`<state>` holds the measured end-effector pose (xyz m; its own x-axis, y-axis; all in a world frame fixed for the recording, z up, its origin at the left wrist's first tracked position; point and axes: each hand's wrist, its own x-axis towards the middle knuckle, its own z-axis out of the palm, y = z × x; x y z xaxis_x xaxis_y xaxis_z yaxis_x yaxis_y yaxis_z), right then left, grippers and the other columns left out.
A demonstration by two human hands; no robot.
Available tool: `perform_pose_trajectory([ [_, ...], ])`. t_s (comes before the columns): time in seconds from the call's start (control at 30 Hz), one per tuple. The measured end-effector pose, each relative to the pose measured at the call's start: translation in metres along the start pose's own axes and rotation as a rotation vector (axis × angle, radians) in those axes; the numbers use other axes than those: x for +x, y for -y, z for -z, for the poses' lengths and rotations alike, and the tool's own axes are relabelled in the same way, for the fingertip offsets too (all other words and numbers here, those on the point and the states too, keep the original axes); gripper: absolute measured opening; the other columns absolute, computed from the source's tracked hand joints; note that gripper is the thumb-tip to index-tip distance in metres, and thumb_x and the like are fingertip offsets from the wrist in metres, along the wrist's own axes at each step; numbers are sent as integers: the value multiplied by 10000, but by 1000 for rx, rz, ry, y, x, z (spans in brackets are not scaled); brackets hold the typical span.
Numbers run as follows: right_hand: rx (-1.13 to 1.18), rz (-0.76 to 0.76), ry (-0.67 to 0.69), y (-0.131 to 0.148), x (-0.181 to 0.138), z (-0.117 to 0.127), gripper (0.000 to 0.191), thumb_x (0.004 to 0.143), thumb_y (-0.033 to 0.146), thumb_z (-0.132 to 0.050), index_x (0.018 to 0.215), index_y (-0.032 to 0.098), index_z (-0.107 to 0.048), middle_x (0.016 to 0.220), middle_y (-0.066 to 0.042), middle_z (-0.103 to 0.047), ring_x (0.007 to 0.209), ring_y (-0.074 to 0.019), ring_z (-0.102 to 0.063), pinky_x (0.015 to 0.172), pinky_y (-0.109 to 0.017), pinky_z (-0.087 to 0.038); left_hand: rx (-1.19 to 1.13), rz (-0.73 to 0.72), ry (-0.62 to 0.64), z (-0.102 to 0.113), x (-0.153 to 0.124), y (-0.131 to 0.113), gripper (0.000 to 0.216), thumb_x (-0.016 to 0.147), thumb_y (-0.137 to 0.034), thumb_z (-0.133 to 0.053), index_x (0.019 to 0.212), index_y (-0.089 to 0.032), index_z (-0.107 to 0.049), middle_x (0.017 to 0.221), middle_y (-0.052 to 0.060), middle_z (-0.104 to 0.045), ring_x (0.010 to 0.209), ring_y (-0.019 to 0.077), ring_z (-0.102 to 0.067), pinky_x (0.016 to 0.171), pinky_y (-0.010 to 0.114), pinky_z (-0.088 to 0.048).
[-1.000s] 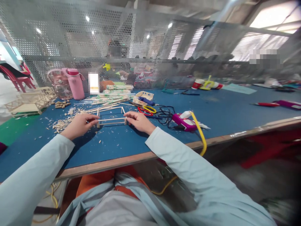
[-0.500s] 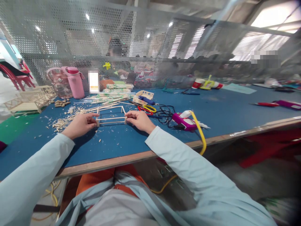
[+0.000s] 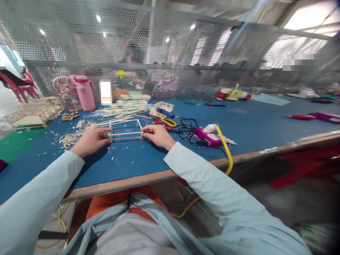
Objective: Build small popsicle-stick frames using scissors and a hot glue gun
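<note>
A small rectangular frame of thin wooden sticks [image 3: 126, 134] stands on the blue table, short posts at its corners. My left hand [image 3: 92, 141] pinches its near left corner. At the near right corner, the fingers of my right hand [image 3: 158, 136] are closed on the same frame. Beyond my left hand lies a heap of short stick offcuts [image 3: 70, 140]. Scissors with red and yellow handles [image 3: 169, 123] lie past my right hand. To the right, a purple glue gun [image 3: 209, 137] rests on the table, its black cord coiled beside it.
Bundles of wooden sticks [image 3: 130, 105] lie behind the frame, near a small stick-built box [image 3: 161, 109]. A pink bottle [image 3: 85, 94] and a clear pink jug [image 3: 68, 95] stand at back left. Larger stick models [image 3: 32, 113] sit far left. Perforated metal mesh [image 3: 170, 63] rises behind the table.
Both hands stay in the same place on the stick frame. Behind the mesh, a person has shifted slightly to the right.
</note>
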<state>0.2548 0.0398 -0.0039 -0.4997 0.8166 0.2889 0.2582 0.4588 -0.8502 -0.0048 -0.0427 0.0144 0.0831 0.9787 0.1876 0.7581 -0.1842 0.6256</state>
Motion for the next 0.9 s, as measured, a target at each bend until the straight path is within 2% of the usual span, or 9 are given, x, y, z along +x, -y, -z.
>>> perform_pose_trajectory([
  [0.13, -71, 30, -59, -1, 0, 2, 382, 618, 39, -480, 974, 137, -576, 746, -20, -650, 597, -96, -578, 552, -206, -440, 72, -19, -55, 3, -2, -4, 576, 660, -314, -514, 1208, -138, -536, 850, 62, -707, 707, 200, -642, 705, 303, -490],
  [0.2, -192, 63, -80, -2, 0, 3, 335, 584, 17, -465, 869, 132, -599, 715, -11, -633, 593, -91, -550, 571, -205, -424, 97, -17, -78, 4, -2, -5, 581, 650, -291, -495, 1212, -145, -534, 870, 55, -704, 688, 188, -635, 702, 293, -487],
  [0.3, -411, 98, -14, 0, -2, 3, 219, 580, 34, -490, 710, 136, -634, 635, 2, -600, 574, -90, -502, 578, -209, -391, 68, -35, -45, 3, -2, -6, 589, 661, -330, -502, 1211, -121, -531, 844, 59, -701, 712, 192, -635, 710, 291, -486],
  [0.4, -486, 103, 43, 3, -3, 3, 183, 613, 82, -534, 723, 139, -668, 631, -1, -602, 569, -92, -489, 581, -216, -377, 78, -45, -47, 0, -1, -5, 555, 688, -403, -516, 1167, -127, -567, 793, 57, -702, 717, 200, -633, 716, 302, -481],
  [0.5, -407, 84, 32, 5, -3, 3, 135, 645, 143, -560, 726, 128, -668, 651, -10, -618, 586, -96, -504, 592, -220, -388, 45, -21, -117, -1, -1, -6, 527, 712, -454, -518, 1123, -134, -591, 791, 66, -701, 685, 192, -624, 682, 304, -481],
  [0.63, -165, 55, -21, 8, -2, 6, 137, 655, 201, -569, 732, 121, -649, 674, -11, -634, 591, -93, -525, 600, -220, -419, -144, 9, -185, 1, -2, -9, 578, 699, -524, -544, 1113, -122, -583, 766, 66, -690, 645, 172, -616, 624, 286, -494],
  [0.9, 76, -60, -68, 11, -2, 7, 145, 660, 234, -542, 752, 140, -604, 652, -23, -632, 519, -94, -547, 407, -171, -390, -260, 35, -240, 2, -2, -19, 572, 645, -537, -604, 1040, -124, -618, 695, 40, -673, 590, 151, -601, 587, 279, -515],
])
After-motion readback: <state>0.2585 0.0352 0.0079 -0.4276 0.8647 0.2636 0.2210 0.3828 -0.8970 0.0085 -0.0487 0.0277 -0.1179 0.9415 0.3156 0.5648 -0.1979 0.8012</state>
